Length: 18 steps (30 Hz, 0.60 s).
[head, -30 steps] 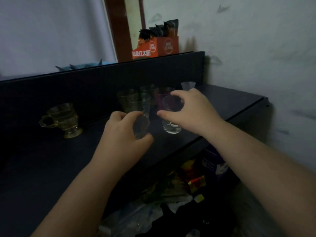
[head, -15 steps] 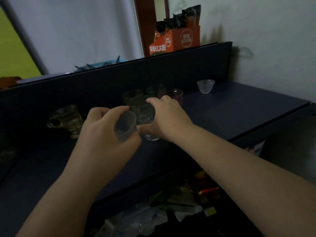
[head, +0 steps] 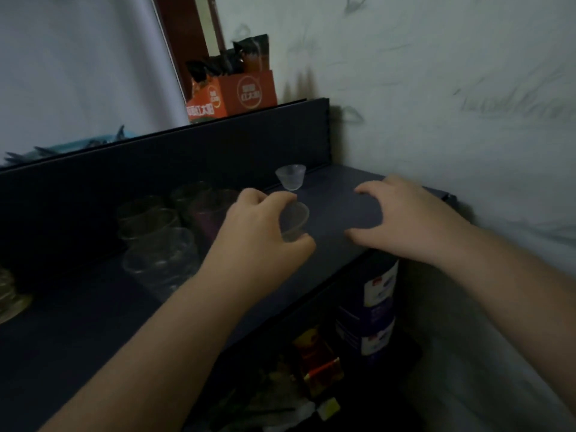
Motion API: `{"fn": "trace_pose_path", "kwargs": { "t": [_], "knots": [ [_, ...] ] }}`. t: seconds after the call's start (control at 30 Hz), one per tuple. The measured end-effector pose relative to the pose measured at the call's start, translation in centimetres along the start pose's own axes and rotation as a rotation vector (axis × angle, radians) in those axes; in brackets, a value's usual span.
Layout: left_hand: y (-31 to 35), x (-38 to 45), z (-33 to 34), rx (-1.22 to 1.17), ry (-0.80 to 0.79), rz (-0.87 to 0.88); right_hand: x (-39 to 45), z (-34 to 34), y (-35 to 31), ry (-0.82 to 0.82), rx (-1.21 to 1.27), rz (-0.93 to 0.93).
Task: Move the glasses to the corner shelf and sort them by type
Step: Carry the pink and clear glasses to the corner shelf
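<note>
Small cup [head: 294,220] pinched inside left hand [head: 261,235] grip.

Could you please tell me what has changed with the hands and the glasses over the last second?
The right hand has let go of the clear tumbler, which now stands on the shelf with the other glasses, and hovers open to the right. The left hand has carried its small clear cup rightward, toward the frosted cup in the corner. That frosted cup and the orange box stayed put.

Dark desk [head: 336,213]: small clear cup [head: 290,177] near back corner; cluster of glasses [head: 162,226] at left; amber glass [head: 9,294] far left.
</note>
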<state>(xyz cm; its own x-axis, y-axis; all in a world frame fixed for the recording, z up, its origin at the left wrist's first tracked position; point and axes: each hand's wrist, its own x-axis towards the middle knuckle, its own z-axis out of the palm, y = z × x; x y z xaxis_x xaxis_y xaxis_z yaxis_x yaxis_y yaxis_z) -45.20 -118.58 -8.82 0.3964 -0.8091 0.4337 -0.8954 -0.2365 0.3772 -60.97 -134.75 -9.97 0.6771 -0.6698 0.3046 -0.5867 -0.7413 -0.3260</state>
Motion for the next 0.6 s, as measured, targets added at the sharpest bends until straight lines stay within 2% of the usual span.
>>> {"fn": "trace_pose_path", "kwargs": {
  "t": [0.17, 0.4, 0.6],
  "knots": [
    [0.5, 8.8, 5.8, 0.064, -0.137, -0.126, 1.9, -1.6, 6.2, -0.021, -0.067, -0.026],
    [0.9, 16.7, 11.5, 0.213, -0.15, -0.304, 5.2, -2.9, 12.9, -0.111, -0.107, -0.132],
    [1.2, 18.8, 13.2, 0.234, -0.121, -0.383, 8.2, -3.2, 14.4, -0.072, -0.107, -0.23]
  ]
}}
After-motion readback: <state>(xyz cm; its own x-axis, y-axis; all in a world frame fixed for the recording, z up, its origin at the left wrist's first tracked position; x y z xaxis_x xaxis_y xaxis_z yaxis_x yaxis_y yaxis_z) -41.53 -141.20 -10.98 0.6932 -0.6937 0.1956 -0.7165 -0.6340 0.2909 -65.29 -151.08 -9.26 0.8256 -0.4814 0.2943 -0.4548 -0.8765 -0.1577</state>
